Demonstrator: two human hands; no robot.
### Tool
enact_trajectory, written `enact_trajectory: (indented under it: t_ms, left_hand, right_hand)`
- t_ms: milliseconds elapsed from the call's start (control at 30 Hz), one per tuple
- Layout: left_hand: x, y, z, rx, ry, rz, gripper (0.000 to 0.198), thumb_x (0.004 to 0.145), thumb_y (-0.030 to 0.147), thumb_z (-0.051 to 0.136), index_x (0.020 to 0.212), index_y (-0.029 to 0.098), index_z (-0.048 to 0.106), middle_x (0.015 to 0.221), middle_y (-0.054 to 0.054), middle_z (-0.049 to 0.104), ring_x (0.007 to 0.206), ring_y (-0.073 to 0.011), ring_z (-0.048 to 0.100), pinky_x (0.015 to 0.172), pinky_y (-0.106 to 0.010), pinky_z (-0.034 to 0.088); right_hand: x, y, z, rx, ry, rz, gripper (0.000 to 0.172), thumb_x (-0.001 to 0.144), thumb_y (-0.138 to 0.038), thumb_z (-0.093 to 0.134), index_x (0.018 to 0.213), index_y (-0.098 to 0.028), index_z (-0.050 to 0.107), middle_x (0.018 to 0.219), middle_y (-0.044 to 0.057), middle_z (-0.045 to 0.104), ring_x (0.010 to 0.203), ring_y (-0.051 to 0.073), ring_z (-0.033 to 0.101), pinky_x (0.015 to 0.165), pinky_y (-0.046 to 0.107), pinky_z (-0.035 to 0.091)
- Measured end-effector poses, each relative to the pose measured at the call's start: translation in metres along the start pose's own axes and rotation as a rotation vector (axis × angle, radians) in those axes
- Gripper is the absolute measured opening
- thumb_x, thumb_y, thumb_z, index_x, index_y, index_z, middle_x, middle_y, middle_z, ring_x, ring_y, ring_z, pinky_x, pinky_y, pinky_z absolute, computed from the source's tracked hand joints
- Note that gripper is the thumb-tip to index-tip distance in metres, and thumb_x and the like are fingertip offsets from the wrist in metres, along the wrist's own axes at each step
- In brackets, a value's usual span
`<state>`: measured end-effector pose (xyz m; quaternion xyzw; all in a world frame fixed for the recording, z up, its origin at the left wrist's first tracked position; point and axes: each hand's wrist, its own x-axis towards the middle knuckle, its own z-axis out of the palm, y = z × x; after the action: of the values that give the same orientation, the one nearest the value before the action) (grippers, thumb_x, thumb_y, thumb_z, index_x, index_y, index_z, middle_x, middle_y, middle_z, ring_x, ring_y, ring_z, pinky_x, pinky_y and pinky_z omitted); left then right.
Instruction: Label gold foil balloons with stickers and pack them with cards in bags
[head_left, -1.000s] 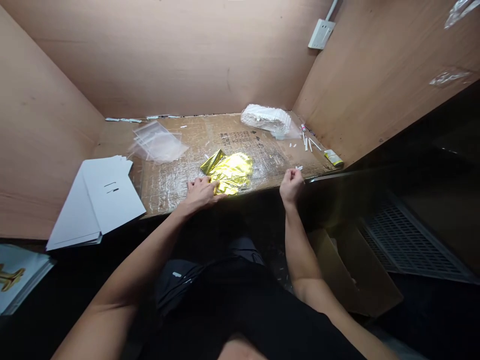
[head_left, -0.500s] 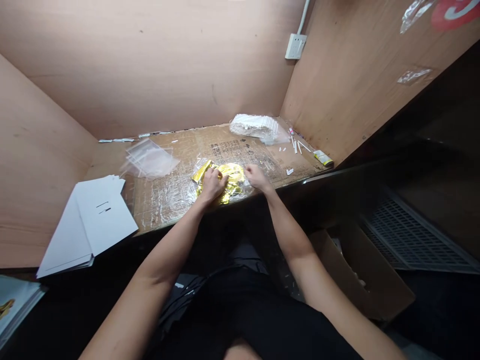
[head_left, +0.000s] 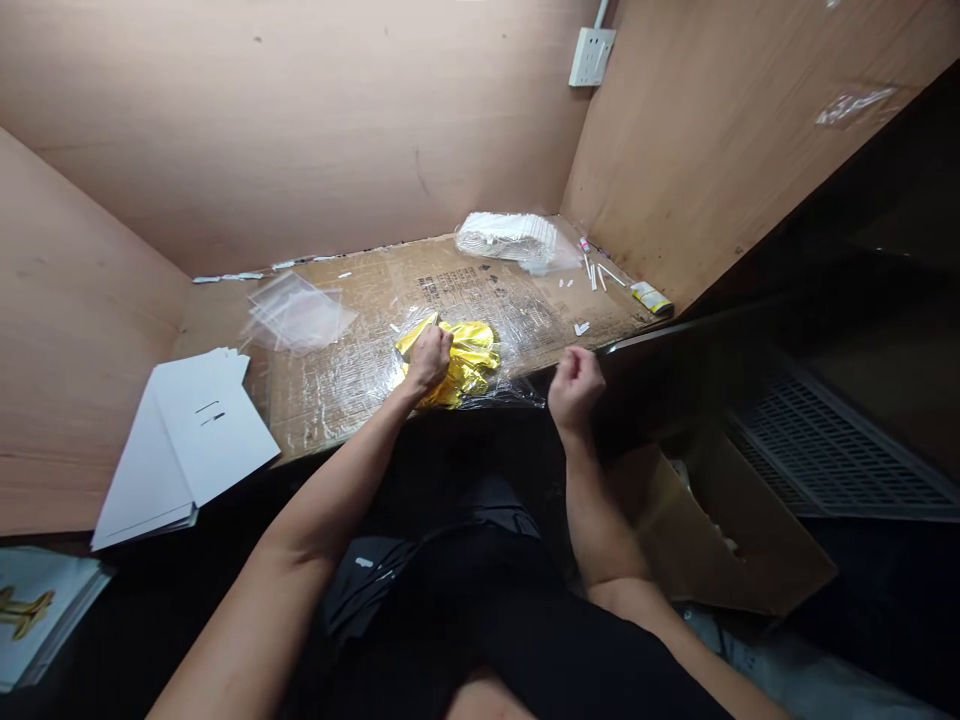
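Observation:
Crumpled gold foil (head_left: 474,345) lies near the front edge of the cardboard-covered bench, bunched in folds. My left hand (head_left: 429,358) is closed on its left part, pressing down close to the surface. Under and around the foil is thin clear plastic film (head_left: 517,393), which reaches over the front edge toward my right hand. My right hand (head_left: 576,388) is held to the right, just off the bench edge, with fingers curled into a closed pinch. Whether anything is between those fingers I cannot make out.
Clear plastic bags (head_left: 300,312) lie at the left, above a stack of white sheets (head_left: 210,430). Plastic-wrapped white pieces (head_left: 506,238) sit at the back. White sticks (head_left: 592,275) and a yellow-labelled roll (head_left: 651,298) lie right. An open cardboard box (head_left: 780,560) stands below.
My right hand has moved right and toward me, away from the foil to beyond the bench edge. My left hand has closed more tightly on the gold foil. The view has shifted slightly.

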<state>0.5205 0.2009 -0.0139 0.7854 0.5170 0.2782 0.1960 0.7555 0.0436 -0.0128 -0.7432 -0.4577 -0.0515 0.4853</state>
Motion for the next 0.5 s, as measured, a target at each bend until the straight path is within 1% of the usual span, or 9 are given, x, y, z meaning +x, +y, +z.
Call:
enact_trajectory:
  t_ms: [100, 133, 167, 200, 267, 300, 367, 433, 500]
  left_hand:
    - [0.011, 0.008, -0.006, -0.030, 0.026, -0.027, 0.029, 0.112, 0.036, 0.037, 0.093, 0.023, 0.054, 0.103, -0.013, 0.065, 0.095, -0.0255, 0.061, 0.089, -0.041, 0.051]
    - [0.015, 0.009, -0.009, -0.033, 0.017, -0.031, 0.030, 0.111, 0.038, 0.038, 0.091, 0.022, 0.054, 0.102, -0.012, 0.066, 0.095, -0.0249, 0.061, 0.089, -0.040, 0.052]
    - [0.019, 0.009, -0.012, -0.034, 0.003, -0.038, 0.030, 0.110, 0.039, 0.042, 0.089, 0.022, 0.055, 0.101, -0.012, 0.067, 0.094, -0.0245, 0.062, 0.088, -0.039, 0.052]
    - [0.022, 0.007, -0.018, -0.029, -0.009, -0.050, 0.030, 0.108, 0.041, 0.046, 0.087, 0.021, 0.056, 0.100, -0.012, 0.068, 0.095, -0.0244, 0.063, 0.089, -0.038, 0.052]
    - [0.026, -0.004, -0.031, 0.001, 0.005, -0.110, 0.028, 0.106, 0.040, 0.050, 0.089, 0.020, 0.059, 0.108, -0.014, 0.070, 0.105, -0.0270, 0.065, 0.096, -0.040, 0.051]
    - [0.027, -0.013, -0.038, 0.024, 0.031, -0.160, 0.026, 0.105, 0.039, 0.049, 0.093, 0.019, 0.061, 0.117, -0.018, 0.070, 0.114, -0.0298, 0.064, 0.102, -0.042, 0.050]
    - [0.026, -0.031, -0.051, 0.067, 0.074, -0.284, 0.023, 0.104, 0.038, 0.051, 0.104, 0.017, 0.061, 0.131, -0.026, 0.065, 0.128, -0.0366, 0.061, 0.108, -0.048, 0.047]
    - [0.024, -0.046, -0.058, 0.081, 0.053, -0.387, 0.025, 0.098, 0.041, 0.060, 0.107, 0.017, 0.060, 0.129, -0.029, 0.067, 0.127, -0.0412, 0.063, 0.105, -0.051, 0.048]
    - [0.023, -0.056, -0.058, 0.064, -0.002, -0.438, 0.026, 0.092, 0.043, 0.070, 0.098, 0.019, 0.061, 0.114, -0.025, 0.072, 0.116, -0.0410, 0.068, 0.098, -0.049, 0.050]
  right_hand:
    - [0.020, -0.027, 0.013, -0.067, -0.530, -0.129, 0.028, 0.108, -0.027, 0.047, 0.100, -0.020, 0.074, 0.096, 0.014, 0.075, 0.092, 0.026, 0.071, 0.088, 0.035, 0.051]
    - [0.023, -0.033, 0.021, -0.110, -0.661, -0.135, 0.027, 0.105, -0.022, 0.050, 0.095, -0.020, 0.074, 0.093, 0.013, 0.076, 0.089, 0.026, 0.071, 0.086, 0.034, 0.050]
    - [0.026, -0.037, 0.029, -0.149, -0.733, -0.130, 0.026, 0.104, -0.019, 0.051, 0.092, -0.020, 0.074, 0.093, 0.014, 0.076, 0.089, 0.027, 0.072, 0.085, 0.034, 0.049]
    - [0.026, -0.040, 0.036, -0.182, -0.743, -0.114, 0.024, 0.103, -0.018, 0.053, 0.093, -0.020, 0.075, 0.094, 0.014, 0.077, 0.090, 0.027, 0.072, 0.084, 0.035, 0.049]
    - [0.024, -0.041, 0.045, -0.226, -0.666, -0.076, 0.014, 0.103, -0.025, 0.061, 0.105, -0.020, 0.074, 0.100, 0.016, 0.077, 0.095, 0.030, 0.071, 0.084, 0.037, 0.048]
    - [0.022, -0.040, 0.047, -0.246, -0.632, -0.070, 0.016, 0.101, -0.032, 0.068, 0.111, -0.021, 0.073, 0.102, 0.016, 0.077, 0.099, 0.031, 0.070, 0.084, 0.037, 0.048]
    - [0.017, -0.038, 0.045, -0.265, -0.595, -0.091, 0.034, 0.094, -0.047, 0.080, 0.114, -0.022, 0.070, 0.106, 0.015, 0.076, 0.109, 0.034, 0.067, 0.087, 0.038, 0.049]
    - [0.012, -0.038, 0.042, -0.251, -0.605, -0.116, 0.041, 0.091, -0.059, 0.081, 0.104, -0.021, 0.071, 0.107, 0.015, 0.075, 0.116, 0.035, 0.064, 0.092, 0.040, 0.049]
    - [0.009, -0.041, 0.040, -0.239, -0.592, -0.083, 0.044, 0.097, -0.064, 0.071, 0.096, -0.020, 0.072, 0.113, 0.017, 0.073, 0.117, 0.034, 0.064, 0.096, 0.040, 0.049]
